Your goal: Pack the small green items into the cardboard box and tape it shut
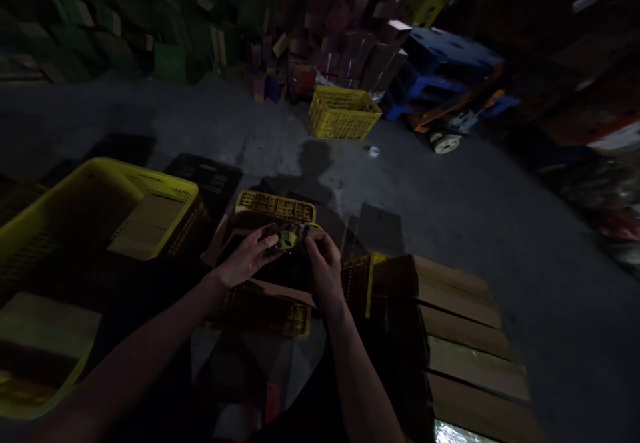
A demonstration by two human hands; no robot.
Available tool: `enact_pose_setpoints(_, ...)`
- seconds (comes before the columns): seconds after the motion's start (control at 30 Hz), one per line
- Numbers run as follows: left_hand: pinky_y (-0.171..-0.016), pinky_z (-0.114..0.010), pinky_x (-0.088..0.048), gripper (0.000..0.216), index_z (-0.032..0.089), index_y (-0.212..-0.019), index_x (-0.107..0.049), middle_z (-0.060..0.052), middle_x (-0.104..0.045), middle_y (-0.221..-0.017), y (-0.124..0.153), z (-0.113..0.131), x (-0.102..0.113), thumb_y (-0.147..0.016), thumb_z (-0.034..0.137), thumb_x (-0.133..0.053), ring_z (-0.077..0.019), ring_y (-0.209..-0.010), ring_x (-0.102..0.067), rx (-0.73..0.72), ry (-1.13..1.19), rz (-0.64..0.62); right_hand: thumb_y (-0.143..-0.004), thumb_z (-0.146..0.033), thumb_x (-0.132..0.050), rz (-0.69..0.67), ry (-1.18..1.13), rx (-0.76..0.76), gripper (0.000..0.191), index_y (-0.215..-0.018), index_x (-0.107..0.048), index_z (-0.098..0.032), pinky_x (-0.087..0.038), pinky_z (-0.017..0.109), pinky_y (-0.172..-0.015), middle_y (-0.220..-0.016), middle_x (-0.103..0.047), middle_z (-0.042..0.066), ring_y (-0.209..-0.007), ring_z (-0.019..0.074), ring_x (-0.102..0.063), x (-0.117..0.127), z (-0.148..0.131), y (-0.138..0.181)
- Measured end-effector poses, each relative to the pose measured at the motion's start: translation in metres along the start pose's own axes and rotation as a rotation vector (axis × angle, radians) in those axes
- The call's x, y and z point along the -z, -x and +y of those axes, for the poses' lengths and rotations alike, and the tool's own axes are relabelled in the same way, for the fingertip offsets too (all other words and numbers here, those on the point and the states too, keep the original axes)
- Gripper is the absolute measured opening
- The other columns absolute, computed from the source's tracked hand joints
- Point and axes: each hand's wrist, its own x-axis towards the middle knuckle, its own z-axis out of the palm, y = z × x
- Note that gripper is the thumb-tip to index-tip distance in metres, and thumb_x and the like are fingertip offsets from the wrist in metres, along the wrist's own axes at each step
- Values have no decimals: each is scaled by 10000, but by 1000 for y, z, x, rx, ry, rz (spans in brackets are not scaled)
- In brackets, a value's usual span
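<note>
Over an opened cardboard box (283, 290), I hold a small shiny clear plastic package (289, 239) with something yellow-green and dark in it; its exact kind is too dim to make out. My left hand (249, 256) grips the package's left end between thumb and fingers. At the other end, my right hand (325, 263) pinches it with thumb and fingertips. The box has its flaps spread and rests on a yellow crate (275, 204). Its inside is dark, so the contents are hidden.
To the left stands a large yellow bin (107, 170) with cartons inside. Closed cardboard boxes (455, 296) are lined up at the right. Farther off are another yellow crate (345, 115), blue pallets (450, 53) on a pallet jack (447, 142), and piled boxes (170, 62).
</note>
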Motion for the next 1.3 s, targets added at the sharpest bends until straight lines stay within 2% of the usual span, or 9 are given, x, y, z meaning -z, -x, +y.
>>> enact_pose_setpoints(0.13, -958, -293, -584, 455, 233, -1298, -671, -66, -713, -1305, -2, -3, 2, -879, 304, -831, -193, -1138, -697, 0, 41, 14, -841, -513, -773, -10, -84, -42, 283, -908, -686, -251, -528, 318, -780, -896, -693, 7, -830, 199, -637, -2, -3, 2)
enact_pose_setpoints(0.3, -1015, -356, -585, 357, 231, -1222, -711, -62, -730, -1272, -3, -5, 2, -906, 373, -796, -210, -1145, -699, -37, 67, 36, -918, -514, -691, -75, -61, -28, 304, -1106, -722, -277, -557, 366, -941, -1144, -747, 46, -1083, 253, -688, 0, -6, 3)
enact_pose_setpoints(0.43, -1079, -410, -555, 355, 248, -1228, -716, -57, -734, -1286, -2, -7, 3, -909, 383, -789, -224, -1192, -688, -25, 53, 17, -866, -422, -760, -155, 42, 68, 563, -1403, -616, -335, -510, 427, -1092, -1429, -658, 49, -1313, 281, -610, 1, -13, 5)
enact_pose_setpoints(0.5, -1103, -442, -538, 344, 243, -1206, -728, -60, -734, -1294, -2, -9, 4, -903, 392, -792, -238, -1230, -670, -9, 36, 4, -861, -394, -762, -202, 79, 98, 607, -1444, -600, -353, -479, 446, -1135, -1478, -630, 35, -1369, 285, -571, 1, -15, 6)
enact_pose_setpoints(0.63, -1099, -467, -536, 317, 223, -1114, -748, -71, -764, -1222, -4, -10, 8, -890, 442, -797, -255, -1198, -691, 50, 21, 25, -872, -416, -747, -224, 84, 36, 350, -1201, -770, -298, -524, 432, -1059, -1255, -762, 49, -1207, 289, -675, -1, -13, 5)
enact_pose_setpoints(0.83, -1031, -530, -553, 662, 180, -1201, -714, -194, -760, -1193, -4, -1, 8, -867, 748, -654, -364, -1177, -715, 262, -34, -57, -859, -466, -768, -66, 64, 9, 269, -1026, -820, -261, -555, 411, -954, -1063, -807, 51, -1054, 282, -720, 1, -1, 0)
enact_pose_setpoints(0.93, -1035, -534, -543, 565, 200, -1224, -705, -190, -723, -1289, 0, -1, 6, -840, 605, -792, -366, -1200, -703, 223, -102, -70, -846, -479, -776, -8, 29, -15, 288, -1016, -818, -251, -561, 400, -913, -1039, -807, 54, -1008, 272, -720, 2, 3, -2)
enact_pose_setpoints(1.07, -1105, -465, -495, 454, 242, -1177, -743, -106, -715, -1326, 5, -5, 2, -771, 358, -912, -317, -1306, -631, 43, -195, -47, -828, -501, -785, 32, -18, -59, 309, -996, -804, -242, -566, 366, -839, -1027, -798, 51, -944, 250, -714, 2, 6, -2)
enact_pose_setpoints(1.3, -1096, -432, -488, 378, 207, -1111, -784, -80, -773, -1189, -2, -10, -1, -770, 319, -901, -278, -1181, -680, -95, -225, -15, -838, -518, -770, -7, -22, -79, 289, -934, -776, -246, -561, 349, -798, -959, -783, 33, -894, 240, -708, 1, 5, -1)
